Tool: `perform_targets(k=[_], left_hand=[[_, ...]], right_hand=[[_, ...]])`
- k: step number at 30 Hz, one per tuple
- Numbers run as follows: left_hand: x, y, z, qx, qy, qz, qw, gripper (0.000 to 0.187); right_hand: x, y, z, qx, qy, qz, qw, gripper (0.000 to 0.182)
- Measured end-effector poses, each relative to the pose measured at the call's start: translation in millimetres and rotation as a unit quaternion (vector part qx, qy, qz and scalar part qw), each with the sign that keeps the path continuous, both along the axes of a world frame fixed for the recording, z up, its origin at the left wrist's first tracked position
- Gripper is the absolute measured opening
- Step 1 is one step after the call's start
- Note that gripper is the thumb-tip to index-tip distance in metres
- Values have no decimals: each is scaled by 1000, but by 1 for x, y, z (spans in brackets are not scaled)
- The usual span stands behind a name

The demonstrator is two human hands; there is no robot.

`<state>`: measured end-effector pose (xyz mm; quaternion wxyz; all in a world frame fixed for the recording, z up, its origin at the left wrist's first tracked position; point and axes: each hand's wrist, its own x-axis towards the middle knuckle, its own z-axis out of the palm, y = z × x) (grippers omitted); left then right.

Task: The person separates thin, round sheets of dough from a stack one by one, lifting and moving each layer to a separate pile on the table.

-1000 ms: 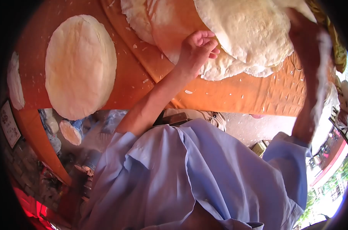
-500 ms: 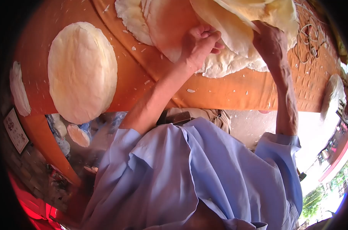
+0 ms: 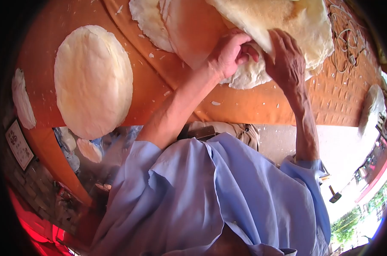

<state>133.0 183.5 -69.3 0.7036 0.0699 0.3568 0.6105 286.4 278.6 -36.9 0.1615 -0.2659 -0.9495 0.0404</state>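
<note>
A large, thin, pale flatbread (image 3: 296, 21) with browned patches lies slanted over other sheets at the top of the view. My right hand (image 3: 286, 55) is closed over its near edge, fingers bent and knuckles up. Close by on the left, my left hand (image 3: 234, 53) is curled, thumb and forefinger at the same edge. Some of its fingertips are hidden behind the edge. Underneath, a crumpled whitish layer (image 3: 251, 77) shows below my hands. Left of them lie a smoother brownish sheet (image 3: 189, 30) and a pale ragged-edged sheet (image 3: 151, 23).
A pale oval flatbread stack (image 3: 93, 81) lies to the left on the orange-covered table (image 3: 159, 102). White flakes are scattered about. A coiled cable (image 3: 345, 47) is at the right, near a clear plastic bag (image 3: 371, 109). A framed card (image 3: 19, 145) stands at lower left.
My right hand has moved left and slightly down, bringing the flatbread's edge close to my left hand. My left hand has shifted slightly right. The flatbread now lies flatter.
</note>
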Motion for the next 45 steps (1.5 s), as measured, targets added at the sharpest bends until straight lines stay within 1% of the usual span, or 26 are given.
perform_targets(k=[1,5,6,9,10,12,13,14,15,16,18,19,20,23,26,30,32,34,35,36,37,38,41,42,43,45], left_hand=[[2,2,2,7,-25,3,1000,23],[4,13,1,12,-42,24,999,31],[7,14,1,-3,-45,38,998,33],[8,14,5,-14,-41,43,998,35],[9,17,8,-27,-31,42,998,35],[9,25,16,-4,-39,21,999,37],[10,31,21,11,-46,11,999,38],[12,35,23,23,-54,1,998,39],[10,44,9,103,-90,-26,990,49],[13,45,-3,65,-66,-12,996,44],[15,46,-2,-11,-17,15,1000,34],[15,45,-8,-13,-26,24,999,32],[13,47,-9,-9,-25,18,999,32],[11,47,-10,2,-42,4,999,32],[9,47,-6,-15,-36,1,999,32],[10,44,-4,-11,-21,4,1000,36],[11,37,-2,-7,9,8,1000,39],[7,17,6,-33,67,-15,997,44],[3,6,10,-46,97,-27,994,47],[-2,-5,9,-45,214,-24,976,47],[-4,-21,5,-48,325,-24,944,47],[-5,-33,4,-49,430,-28,901,47],[-8,-42,16,-157,399,112,896,46],[-3,-42,18,-161,340,125,918,42],[4,-41,18,-165,280,140,935,38],[5,-39,18,-173,172,154,957,32]], right_hand=[[1,8,-14,36,18,-18,999,33],[-5,33,-3,-31,-75,-83,993,5],[-4,54,11,22,-134,-78,988,4],[5,101,89,184,-9,-80,980,23],[-9,76,128,125,-65,-162,977,25],[-9,53,120,137,-31,-121,983,22],[-25,31,113,126,-76,-128,981,21],[-31,19,110,38,-65,-47,996,19],[-29,18,92,-13,-105,-58,993,17],[-30,24,73,-65,-144,-68,985,15],[-20,61,53,-67,-113,-100,986,17],[-7,97,60,57,-171,-84,980,22],[2,128,83,91,-199,-157,963,25],[23,172,160,197,-106,-240,945,24],[24,148,209,260,-31,-215,941,23],[10,90,221,292,20,-150,944,22],[0,58,205,262,11,-107,959,21],[-8,37,167,108,-72,-91,987,21],[-2,42,140,-20,-128,-126,984,22],[-7,47,127,-54,-170,-147,973,23],[10,74,102,-85,-140,-132,978,25],[28,109,84,-48,-162,-159,973,28],[27,138,138,54,-124,-209,969,32],[17,139,157,113,-137,-237,955,33],[7,124,167,102,4,-259,961,28],[-4,92,178,249,59,-183,949,24]])
